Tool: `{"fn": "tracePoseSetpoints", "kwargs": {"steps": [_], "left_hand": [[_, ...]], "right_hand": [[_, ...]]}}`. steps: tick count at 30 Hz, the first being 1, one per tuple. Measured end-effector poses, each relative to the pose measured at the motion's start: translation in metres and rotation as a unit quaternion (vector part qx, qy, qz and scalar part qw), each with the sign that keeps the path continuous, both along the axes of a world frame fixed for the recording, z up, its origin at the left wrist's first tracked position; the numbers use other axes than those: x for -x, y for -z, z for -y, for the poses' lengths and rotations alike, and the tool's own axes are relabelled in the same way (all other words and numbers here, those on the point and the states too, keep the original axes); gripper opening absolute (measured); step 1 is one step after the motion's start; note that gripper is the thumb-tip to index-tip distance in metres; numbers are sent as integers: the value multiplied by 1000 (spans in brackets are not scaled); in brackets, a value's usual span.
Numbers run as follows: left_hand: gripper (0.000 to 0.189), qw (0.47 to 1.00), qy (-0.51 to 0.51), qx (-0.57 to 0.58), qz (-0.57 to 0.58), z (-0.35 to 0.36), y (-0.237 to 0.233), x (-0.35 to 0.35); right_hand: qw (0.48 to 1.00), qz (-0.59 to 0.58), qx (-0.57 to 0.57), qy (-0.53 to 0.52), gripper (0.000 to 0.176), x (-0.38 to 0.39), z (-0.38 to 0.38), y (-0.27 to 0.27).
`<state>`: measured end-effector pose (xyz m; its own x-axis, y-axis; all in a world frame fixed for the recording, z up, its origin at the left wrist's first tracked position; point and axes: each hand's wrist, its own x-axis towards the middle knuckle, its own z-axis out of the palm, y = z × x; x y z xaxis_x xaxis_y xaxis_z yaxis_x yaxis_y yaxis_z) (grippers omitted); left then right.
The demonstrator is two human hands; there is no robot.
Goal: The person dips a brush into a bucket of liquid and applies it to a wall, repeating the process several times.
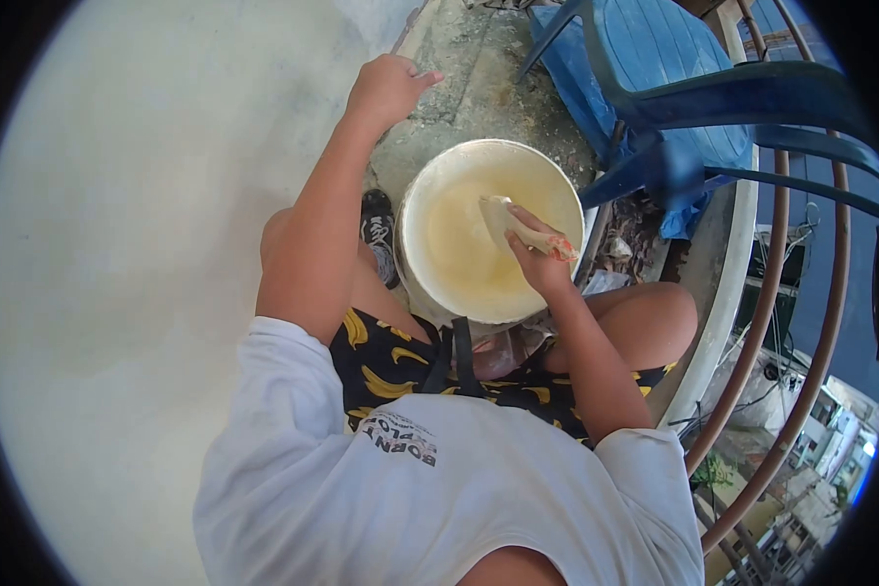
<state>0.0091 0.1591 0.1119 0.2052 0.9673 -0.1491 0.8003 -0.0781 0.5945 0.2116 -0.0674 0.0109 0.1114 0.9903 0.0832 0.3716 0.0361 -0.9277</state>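
A white bucket [410, 220] stands between the person's legs, with pale yellowish liquid in it. Over its right side my right hand [542, 256] grips a cream-coated brush [501, 217] with red marks on its handle; the fingers are wrapped round it. The broad end of the brush points up and left, over the liquid. My left hand [389, 90] is raised beyond the bucket, beside the edge of the pale wall [156, 215]. Its thumb sticks out to the right, while the other fingers are hidden behind the hand.
A blue plastic chair [669, 44] stands at the upper right, with blue sheeting [566, 83] beside it. Rusty railing bars [767, 293] run down the right side. Debris [627, 234] lies right of the bucket. A dark shoe [376, 230] is at its left.
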Motion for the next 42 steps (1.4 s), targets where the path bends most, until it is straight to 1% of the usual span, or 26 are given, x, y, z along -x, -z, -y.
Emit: {"fn": "tracePoseSetpoints", "kwargs": {"steps": [2, 3, 4, 5, 6, 7, 9, 10, 12, 14, 16, 17, 18, 19, 20, 21, 22, 25, 27, 28, 30, 31, 33, 37, 41, 42], "left_hand": [[43, 1000, 18, -4, -1, 6, -11, -8], [42, 999, 24, -15, -17, 14, -17, -9], [41, 999, 31, -26, -33, 19, -20, -8], [41, 999, 36, -22, -31, 24, -19, -4], [39, 999, 30, -42, -14, 30, -16, 5], [37, 998, 23, -65, 3, 37, -18, 15], [35, 998, 21, -57, 25, 41, -19, 31], [33, 998, 15, -52, 45, 43, -19, 36], [31, 997, 8, -40, 69, 50, -24, 44], [30, 996, -5, -34, 88, 59, -29, 48], [29, 994, -8, -23, 109, 62, -32, 45], [29, 993, -13, -40, 107, 66, -36, 43], [28, 992, -12, -37, 116, 67, -36, 41], [29, 992, -3, -49, 120, 68, -34, 40], [30, 993, -3, -36, 110, 69, -35, 37], [30, 995, 4, -19, 99, 68, -33, 37], [32, 997, 19, -8, 69, 67, -33, 37], [34, 998, 40, -23, 52, 68, -32, 36], [35, 998, 32, 3, 49, 65, -34, 36], [35, 998, 35, -10, 43, 61, -35, 36], [36, 999, 32, -9, 39, 57, -34, 36], [36, 999, 24, -8, 34, 56, -33, 35], [36, 999, 23, -3, 34, 56, -31, 33], [36, 999, 38, 13, 37, 60, -25, 36], [37, 998, 25, 32, 40, 62, -27, 40], [38, 998, 44, 33, 20, 63, -27, 41]], "right_hand": [[979, 94, 176, -53, 36, -13, -1, 9], [974, 137, 174, -56, 37, -19, -1, 18], [974, 136, 177, -47, 37, -22, -2, 18], [982, -17, 190, 3, 40, -24, -2, 16], [964, -167, 199, 52, 43, -25, 0, 14], [964, -165, 203, 54, 43, -24, 2, 11], [895, -402, 172, 85, 50, -28, -2, 6], [898, -396, 171, 87, 50, -29, -4, 2], [868, -466, 134, 105, 52, -29, -8, -17], [875, -460, 115, 96, 50, -25, -4, -40], [950, -280, 126, 51, 47, -26, -4, -51], [990, -84, 113, 28, 45, -23, -1, -48], [988, 16, 154, -27, 42, -20, 3, -33], [980, 105, 157, -69, 40, -21, 9, -13], [965, 189, 173, -61, 37, -12, 11, -17], [980, 170, 58, -80, 36, -8, 14, -3], [973, 157, 146, -88, 36, -5, 13, 1], [986, 129, 81, -71, 37, 7, 12, 5], [968, 159, 179, -68, 35, 11, 7, -1], [972, 154, 166, -64, 35, 13, 6, 1], [969, 132, 204, -45, 33, 14, 9, 8], [971, 132, 196, -48, 33, 12, 9, 15], [986, 94, 134, -35, 34, 14, 10, 25], [985, 52, 161, -28, 36, 15, 7, 20], [984, 63, 163, -24, 37, 8, 8, 15], [983, 70, 170, -20, 37, 7, 7, 14]]}}
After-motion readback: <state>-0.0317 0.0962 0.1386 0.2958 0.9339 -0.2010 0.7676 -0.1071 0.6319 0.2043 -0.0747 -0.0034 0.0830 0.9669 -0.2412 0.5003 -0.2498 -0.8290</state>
